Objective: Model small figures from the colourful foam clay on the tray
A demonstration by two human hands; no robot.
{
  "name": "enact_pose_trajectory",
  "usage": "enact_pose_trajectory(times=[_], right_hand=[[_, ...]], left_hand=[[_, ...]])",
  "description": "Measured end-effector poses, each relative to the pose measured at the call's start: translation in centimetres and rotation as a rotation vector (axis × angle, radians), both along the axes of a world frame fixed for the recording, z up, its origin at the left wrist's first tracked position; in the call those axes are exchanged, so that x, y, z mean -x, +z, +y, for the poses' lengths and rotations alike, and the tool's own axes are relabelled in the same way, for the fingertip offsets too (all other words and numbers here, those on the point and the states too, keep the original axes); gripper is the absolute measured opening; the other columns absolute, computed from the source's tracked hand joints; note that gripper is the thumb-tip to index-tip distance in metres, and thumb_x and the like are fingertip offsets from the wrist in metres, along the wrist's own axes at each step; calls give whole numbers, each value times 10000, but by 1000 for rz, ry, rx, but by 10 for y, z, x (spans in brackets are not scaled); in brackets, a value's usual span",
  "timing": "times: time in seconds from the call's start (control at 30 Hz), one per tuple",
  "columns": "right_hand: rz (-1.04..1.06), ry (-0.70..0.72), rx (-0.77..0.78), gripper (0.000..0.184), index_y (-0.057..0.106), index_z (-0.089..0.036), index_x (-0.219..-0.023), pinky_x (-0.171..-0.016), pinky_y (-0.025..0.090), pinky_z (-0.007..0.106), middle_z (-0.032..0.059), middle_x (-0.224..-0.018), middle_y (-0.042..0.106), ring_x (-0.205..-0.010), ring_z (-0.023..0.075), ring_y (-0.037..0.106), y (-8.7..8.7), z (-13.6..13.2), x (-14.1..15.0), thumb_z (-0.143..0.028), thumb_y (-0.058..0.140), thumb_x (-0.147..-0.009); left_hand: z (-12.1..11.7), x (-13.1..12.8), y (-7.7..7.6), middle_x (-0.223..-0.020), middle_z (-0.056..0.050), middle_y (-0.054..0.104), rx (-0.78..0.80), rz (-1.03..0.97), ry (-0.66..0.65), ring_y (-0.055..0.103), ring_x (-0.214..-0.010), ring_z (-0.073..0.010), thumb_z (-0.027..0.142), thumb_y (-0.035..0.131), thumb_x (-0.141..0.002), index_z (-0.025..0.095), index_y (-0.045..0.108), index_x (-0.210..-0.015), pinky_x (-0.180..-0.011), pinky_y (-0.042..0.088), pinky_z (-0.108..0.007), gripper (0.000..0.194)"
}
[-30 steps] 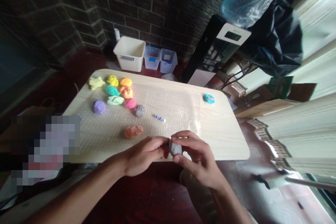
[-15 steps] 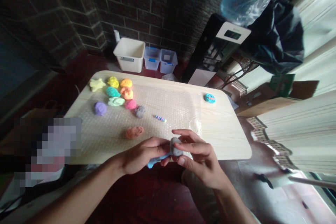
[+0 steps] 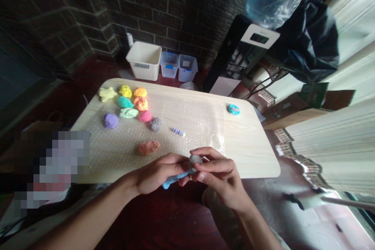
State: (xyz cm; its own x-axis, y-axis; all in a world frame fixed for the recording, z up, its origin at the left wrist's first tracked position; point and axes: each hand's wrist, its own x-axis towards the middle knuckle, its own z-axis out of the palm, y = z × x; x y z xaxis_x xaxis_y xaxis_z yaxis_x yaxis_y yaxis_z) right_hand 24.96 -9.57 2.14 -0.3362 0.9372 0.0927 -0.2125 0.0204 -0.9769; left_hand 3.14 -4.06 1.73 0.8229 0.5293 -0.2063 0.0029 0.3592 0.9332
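Observation:
Above the table's near edge my two hands meet around one piece. My left hand (image 3: pixel 162 172) is closed on a light-blue clay stick (image 3: pixel 174 179), its lower end poking out beneath the thumb. At the upper end sits a rounded grey clay lump (image 3: pixel 194 163), which looks joined to the blue clay, though fingers hide the joint. My right hand (image 3: pixel 218 172) pinches the grey lump from the right with its thumb and fingers. Just beyond my left hand lies a flat brown clay lump (image 3: pixel 149 147). A small striped clay roll (image 3: pixel 178 132) lies farther up.
Bubble wrap (image 3: pixel 193 113) covers the middle of the wooden table (image 3: pixel 249 144). Several coloured clay lumps, among them a purple one (image 3: pixel 111 120) and a dark grey one (image 3: pixel 156 124), lie at left. A blue clay disc (image 3: pixel 234 109) sits far right. Bins (image 3: pixel 145 62) stand behind.
My right fingers have closed in a little on the grey lump, which has turned slightly. My left hand keeps its hold on the blue clay stick.

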Motion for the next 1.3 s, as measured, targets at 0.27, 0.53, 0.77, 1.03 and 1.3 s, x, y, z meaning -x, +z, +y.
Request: enact_pose_trajectory(times=[0.27, 0.53, 0.77, 1.03, 1.3], right_hand=[[95, -61, 17, 303, 821, -427, -1213, -786, 727, 475, 53, -1372, 690, -791, 192, 804, 1, 2, 7, -285, 822, -945], [-53, -169, -83, 201, 870, -362, -1078, -730, 712, 359, 60, -1257, 747, -798, 168, 786, -3, 2, 6, -214, 792, -966], [-248, -292, -273, 325, 857, -337, -1156, -981, 639, 419, 105, -1297, 765, -1146, 264, 765, -14, 0, 2, -137, 844, -900], [-257, -306, -269, 338, 843, -367, -1182, -954, 641, 432, 92, -1284, 763, -1111, 258, 763, -18, -1, 5, -149, 819, -924], [-289, -138, -294, 412, 740, -385, -1385, -1010, 600, 463, 104, -1314, 672, -1181, 264, 696, -6, 1, -4, -198, 708, -1020]], left_hand=[[-2, -1, -5, -800, -24, 607, 47, -4, 52, 514, -732, -161, 473, 566, -1044, 162, 702, -922, -660, 362, -295, 361], [-3, -4, -6, -768, -29, 608, 87, 6, 91, 532, -739, -176, 512, 591, -1015, 149, 708, -907, -669, 360, -305, 396], [-5, -8, -4, -737, -19, 584, 139, 14, 143, 497, -693, -161, 569, 590, -987, 151, 663, -847, -643, 338, -297, 447], [-7, -8, -14, -732, -23, 618, 232, -10, 211, 528, -687, -149, 513, 652, -952, 137, 706, -877, -637, 348, -277, 387], [-6, -6, -24, -770, -52, 670, 337, -128, 177, 568, -655, -140, 423, 668, -922, 122, 748, -852, -712, 444, -293, 319]])
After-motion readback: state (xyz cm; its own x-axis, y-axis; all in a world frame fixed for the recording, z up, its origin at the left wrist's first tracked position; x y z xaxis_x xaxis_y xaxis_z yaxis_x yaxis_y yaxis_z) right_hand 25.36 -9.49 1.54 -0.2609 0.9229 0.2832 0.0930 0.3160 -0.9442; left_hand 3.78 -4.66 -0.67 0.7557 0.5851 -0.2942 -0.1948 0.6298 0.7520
